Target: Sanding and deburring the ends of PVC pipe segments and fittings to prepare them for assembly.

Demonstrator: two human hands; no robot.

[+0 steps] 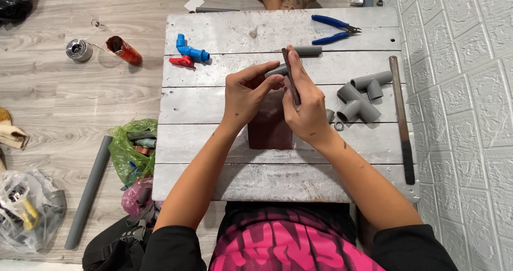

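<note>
Over the middle of the bench [214, 143], a short grey pipe [277, 70] is pinched in the left hand [247, 95], fingers closed narrow around its near end. A strip of dark sandpaper [291, 81] is held edge-on in the right hand [305, 108], fingers folded tight on it, and it is pressed against the pipe. A larger brown sheet [270, 127] lies flat just under both hands.

Risk, as judged from here: the pipe is gripped only at one end, so it could be twisted loose and dropped onto the sheet if the strip is dragged hard. The left fingertips sit right beside the abrasive edge and could be scraped. The strip is thin and could be buckled or torn.

Around the hands: a second grey pipe piece [308, 50] lies just behind, touching nothing that can be made out. 2 grey tee fittings [359, 103] are clustered to the right, near the right wrist, with a small ring [339, 126] beside them; a wide elbow swing could knock these. A long flat file [401, 116] lies along the right edge, and blue pliers [332, 29] rest at the far edge, well apart. A blue tap [191, 51] with a red handle [182, 62] sits at far left. On the floor, a long grey tube [88, 191] and bags are seen.
</note>
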